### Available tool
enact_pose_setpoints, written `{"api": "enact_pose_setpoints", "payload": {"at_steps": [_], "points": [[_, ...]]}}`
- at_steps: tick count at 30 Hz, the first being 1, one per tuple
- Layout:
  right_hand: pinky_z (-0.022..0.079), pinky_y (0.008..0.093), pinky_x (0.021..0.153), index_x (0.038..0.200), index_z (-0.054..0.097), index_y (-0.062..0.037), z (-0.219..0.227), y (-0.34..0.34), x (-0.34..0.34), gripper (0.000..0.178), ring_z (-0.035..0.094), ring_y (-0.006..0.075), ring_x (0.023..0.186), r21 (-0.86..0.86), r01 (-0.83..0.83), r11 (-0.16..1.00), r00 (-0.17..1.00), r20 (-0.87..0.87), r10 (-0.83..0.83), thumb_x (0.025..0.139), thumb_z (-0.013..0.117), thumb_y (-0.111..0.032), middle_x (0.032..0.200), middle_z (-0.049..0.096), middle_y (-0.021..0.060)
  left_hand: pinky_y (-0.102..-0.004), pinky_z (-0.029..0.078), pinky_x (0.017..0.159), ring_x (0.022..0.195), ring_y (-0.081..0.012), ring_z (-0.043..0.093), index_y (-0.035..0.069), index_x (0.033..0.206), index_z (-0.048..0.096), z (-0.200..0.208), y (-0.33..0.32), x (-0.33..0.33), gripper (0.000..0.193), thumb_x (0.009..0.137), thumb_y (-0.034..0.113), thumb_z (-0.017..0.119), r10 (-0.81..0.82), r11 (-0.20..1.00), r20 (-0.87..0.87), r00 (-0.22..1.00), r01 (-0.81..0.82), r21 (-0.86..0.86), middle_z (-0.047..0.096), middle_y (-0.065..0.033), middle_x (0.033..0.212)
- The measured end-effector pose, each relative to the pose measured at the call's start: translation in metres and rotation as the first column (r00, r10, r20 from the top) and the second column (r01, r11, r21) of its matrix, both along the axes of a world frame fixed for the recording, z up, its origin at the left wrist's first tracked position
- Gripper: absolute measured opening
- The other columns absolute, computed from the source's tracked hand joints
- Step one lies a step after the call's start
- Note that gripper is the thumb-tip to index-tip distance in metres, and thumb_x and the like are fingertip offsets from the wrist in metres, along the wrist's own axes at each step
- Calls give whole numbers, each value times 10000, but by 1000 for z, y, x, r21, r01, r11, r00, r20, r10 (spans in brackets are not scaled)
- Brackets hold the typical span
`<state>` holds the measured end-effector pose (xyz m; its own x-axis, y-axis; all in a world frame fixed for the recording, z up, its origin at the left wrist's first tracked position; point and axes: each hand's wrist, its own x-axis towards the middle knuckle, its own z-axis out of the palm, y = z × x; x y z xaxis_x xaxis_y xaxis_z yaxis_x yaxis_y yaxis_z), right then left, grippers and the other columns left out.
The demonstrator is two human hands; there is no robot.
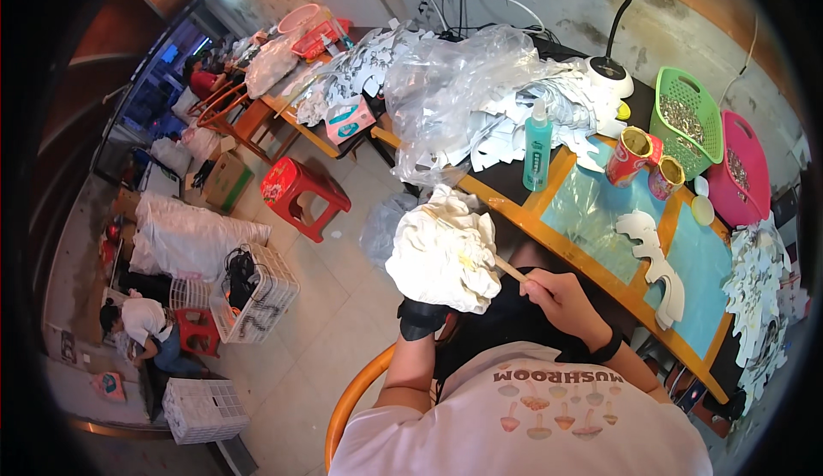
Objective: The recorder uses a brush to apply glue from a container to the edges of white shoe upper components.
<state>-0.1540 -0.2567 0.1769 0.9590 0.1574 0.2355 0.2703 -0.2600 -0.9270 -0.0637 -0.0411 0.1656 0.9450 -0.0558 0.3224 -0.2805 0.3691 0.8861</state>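
Note:
A crumpled, ruffled white cloth bundle (446,253) with faint yellowish marks is held up above my lap. My left hand is hidden beneath it; only the wrist, wrapped in a black band (420,319), shows below, and the bundle rests on that hand. My right hand (555,300) is closed around a thin wooden stick (512,269). The stick's far end meets the right side of the white bundle, and its tip cannot be made out there.
At the right, the wood-edged table (557,249) bears a green spray bottle (537,146), open cans (634,155), white cut-out pieces (656,266), green (686,116) and pink baskets (744,167), and plastic-covered piles. A red stool (304,193) and white crates (257,292) stand left; another person (146,326) sits there.

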Motion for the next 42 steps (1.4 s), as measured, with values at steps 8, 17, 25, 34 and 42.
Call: {"api": "enact_pose_setpoints", "payload": {"at_steps": [8, 17, 25, 34, 42], "points": [[306, 178, 473, 844, 614, -24, -1, -3, -12, 290, 377, 11, 493, 441, -122, 889, 905, -318, 282, 1012, 461, -205, 596, 460, -57, -372, 528, 904, 1060, -231, 612, -38, 1331, 400, 10, -4, -13, 469, 943, 154, 579, 6, 992, 58, 998, -13, 128, 568, -176, 1241], [406, 278, 507, 893, 625, 7, -11, 10, -23, 151, 509, 173, 532, 94, 152, 984, 988, 16, -154, 945, 576, -127, 670, 552, 115, -376, 478, 964, 1146, -229, 556, 31, 1372, 368, -61, -2, -6, 509, 977, 331, 483, -279, 907, -109, 954, 225, -356, 522, -146, 1306], [438, 330, 484, 910, 618, -37, -7, 9, -25, 98, 595, 285, 580, -187, 355, 916, 894, 355, -273, 897, 636, -132, 691, 585, 102, -392, 443, 1006, 1207, -223, 512, 71, 1385, 365, -129, 25, 13, 544, 992, 442, 422, -303, 953, 17, 953, 302, 37, 491, -122, 1353], [435, 322, 457, 912, 631, -61, -2, -1, -33, 119, 610, 251, 566, -401, 375, 836, 901, 371, -226, 879, 664, -170, 705, 624, 71, -422, 451, 995, 1185, -264, 524, 109, 1383, 383, -89, 20, -3, 519, 986, 444, 408, -663, 549, -77, 745, 414, -726, 495, -125, 1336], [435, 305, 509, 914, 645, -12, -6, 7, -29, 133, 555, 294, 545, -43, 219, 975, 975, 41, -218, 922, 623, -143, 692, 556, 177, -434, 428, 1012, 1206, -276, 500, 89, 1385, 380, -115, -4, -18, 571, 972, 482, 406, -662, 597, -181, 727, 366, -714, 489, -125, 1342]]}}
